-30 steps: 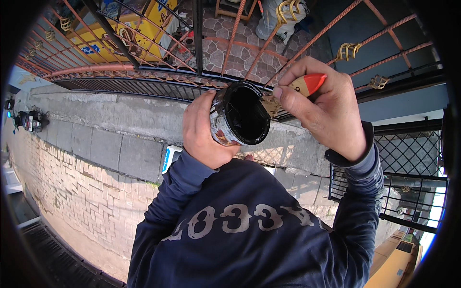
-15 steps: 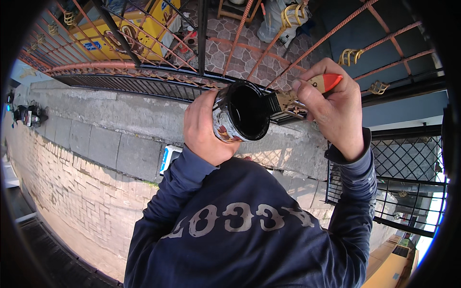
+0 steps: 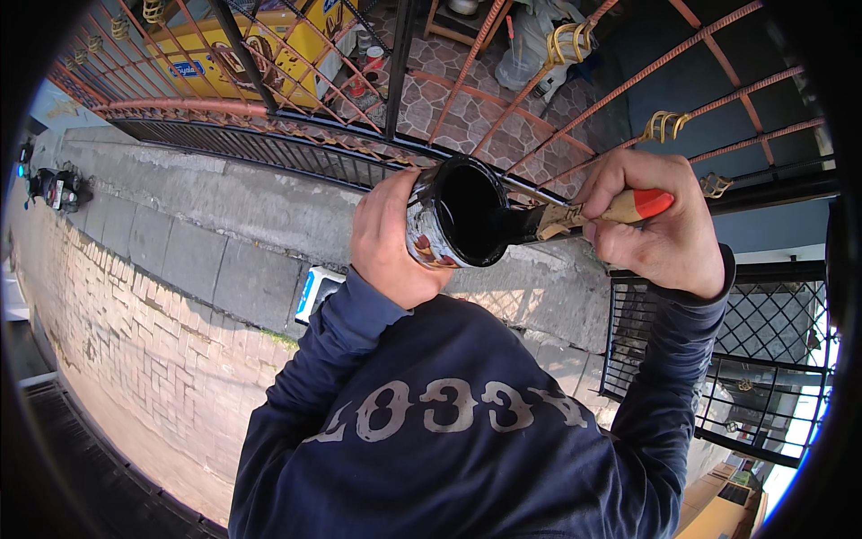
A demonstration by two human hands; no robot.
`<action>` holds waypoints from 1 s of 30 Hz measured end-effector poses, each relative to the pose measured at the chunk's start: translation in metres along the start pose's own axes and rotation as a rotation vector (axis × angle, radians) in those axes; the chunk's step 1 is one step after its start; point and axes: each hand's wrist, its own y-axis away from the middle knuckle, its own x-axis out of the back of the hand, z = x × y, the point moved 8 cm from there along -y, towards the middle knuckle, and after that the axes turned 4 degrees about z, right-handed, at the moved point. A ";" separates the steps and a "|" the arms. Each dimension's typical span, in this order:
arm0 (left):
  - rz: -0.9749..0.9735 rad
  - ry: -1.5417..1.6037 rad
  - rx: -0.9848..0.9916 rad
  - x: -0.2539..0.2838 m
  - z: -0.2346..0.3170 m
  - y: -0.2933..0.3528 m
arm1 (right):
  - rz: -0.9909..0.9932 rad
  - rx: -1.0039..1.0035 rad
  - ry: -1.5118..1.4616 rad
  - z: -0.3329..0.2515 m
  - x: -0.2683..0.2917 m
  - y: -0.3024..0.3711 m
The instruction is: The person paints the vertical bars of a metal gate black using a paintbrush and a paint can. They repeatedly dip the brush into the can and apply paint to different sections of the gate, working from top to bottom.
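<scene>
My left hand (image 3: pixel 388 238) is wrapped round a paint can (image 3: pixel 427 232) whose open mouth faces up, tilted a little to the right. Black paint coats its rim and inside wall. In my right hand (image 3: pixel 660 220) I grip a paintbrush (image 3: pixel 558 221) by its wooden handle with a red-orange end. The brush lies nearly level, and its dark bristles reach over the can's right rim into the mouth. The bristle tips are lost against the black inside.
Just ahead stands a metal gate (image 3: pixel 395 76) with reddish ribbed bars, black frame and gold twisted ornaments. Behind it are a yellow chest (image 3: pixel 260 58) and a stone-patterned floor. A blue-and-white box (image 3: pixel 316 292) lies on the pavement; a parked motorcycle (image 3: pixel 61 187) is far left.
The brush has gone from steeply angled to nearly level, its bristles moving lower at the can's mouth. My right hand has moved right and down, with its grip turned.
</scene>
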 end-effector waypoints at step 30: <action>0.013 -0.018 -0.013 -0.007 0.010 0.000 | 0.198 0.054 0.040 -0.002 -0.003 0.014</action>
